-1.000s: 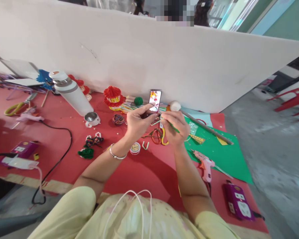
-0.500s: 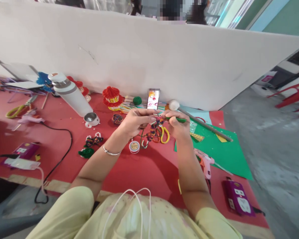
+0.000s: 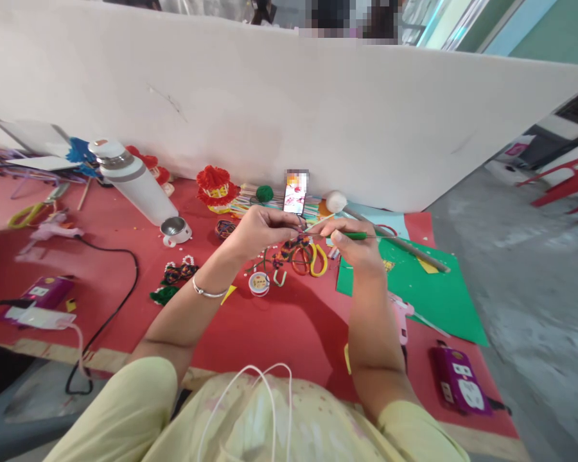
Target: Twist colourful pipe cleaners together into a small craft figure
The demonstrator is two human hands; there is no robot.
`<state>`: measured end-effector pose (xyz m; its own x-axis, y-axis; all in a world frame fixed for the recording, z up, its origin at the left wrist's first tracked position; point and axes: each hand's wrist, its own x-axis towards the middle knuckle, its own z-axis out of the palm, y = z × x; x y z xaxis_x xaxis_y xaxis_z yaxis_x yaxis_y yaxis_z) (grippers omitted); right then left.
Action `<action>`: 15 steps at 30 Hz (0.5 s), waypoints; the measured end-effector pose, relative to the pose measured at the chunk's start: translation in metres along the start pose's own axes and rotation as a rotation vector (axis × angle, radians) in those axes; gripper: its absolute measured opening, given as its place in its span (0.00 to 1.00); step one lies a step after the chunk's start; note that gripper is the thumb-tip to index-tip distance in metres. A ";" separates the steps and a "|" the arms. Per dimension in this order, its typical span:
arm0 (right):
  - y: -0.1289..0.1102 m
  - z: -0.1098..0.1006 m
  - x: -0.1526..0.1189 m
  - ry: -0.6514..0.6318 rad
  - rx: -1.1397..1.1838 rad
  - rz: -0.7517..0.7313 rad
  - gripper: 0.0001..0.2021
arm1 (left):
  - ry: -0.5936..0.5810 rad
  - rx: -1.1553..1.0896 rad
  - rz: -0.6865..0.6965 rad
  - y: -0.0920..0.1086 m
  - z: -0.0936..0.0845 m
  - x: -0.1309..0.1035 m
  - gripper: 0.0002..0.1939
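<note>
My left hand (image 3: 260, 232), fingers pinched, grips the upper end of a dark multicoloured crochet piece (image 3: 288, 250) that hangs below the fingertips. Closed round a green-handled crochet hook (image 3: 355, 236), my right hand (image 3: 359, 251) points the hook's thin shaft leftward to the piece. A pale thin strip slants up between the two hands; I cannot tell what it is. Behind and below the piece lie yellow-handled scissors (image 3: 318, 262). A small round spool (image 3: 259, 283) sits under my left wrist. The exact contact of hook and yarn is hidden by fingers.
A lit phone (image 3: 295, 192) leans against the white partition (image 3: 289, 109). To the left stand a white flask (image 3: 137, 186) and a small cup (image 3: 176, 231). On the right are a green sheet (image 3: 428, 301), a pink glue gun (image 3: 401, 317) and a purple power strip (image 3: 462, 378).
My right hand has moved slightly right and down with the crochet hook, away from my left hand. The crochet piece hangs further left and lower.
</note>
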<state>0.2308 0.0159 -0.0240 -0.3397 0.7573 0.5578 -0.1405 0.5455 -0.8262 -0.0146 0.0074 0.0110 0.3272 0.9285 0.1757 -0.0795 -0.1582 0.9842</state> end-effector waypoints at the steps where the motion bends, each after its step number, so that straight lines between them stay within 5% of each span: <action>1: -0.002 -0.001 -0.001 -0.003 -0.041 0.008 0.09 | 0.040 0.062 0.047 0.000 0.001 0.000 0.08; 6: -0.020 0.004 -0.002 -0.021 -0.328 -0.022 0.06 | 0.204 0.308 0.191 -0.007 0.007 -0.004 0.05; 10: -0.026 0.018 0.003 -0.052 -0.581 -0.192 0.04 | 0.319 0.390 0.217 -0.015 0.010 -0.004 0.04; 13: -0.015 0.030 0.004 -0.026 -0.734 -0.384 0.07 | 0.399 0.208 0.167 -0.014 0.011 0.000 0.05; 15: -0.005 0.037 0.003 0.034 -0.809 -0.452 0.11 | 0.347 -0.059 0.053 -0.010 0.010 0.002 0.09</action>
<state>0.1958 0.0021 -0.0208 -0.3813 0.4150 0.8261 0.4437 0.8661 -0.2303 -0.0032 0.0075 0.0015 -0.0178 0.9800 0.1983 -0.1450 -0.1988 0.9693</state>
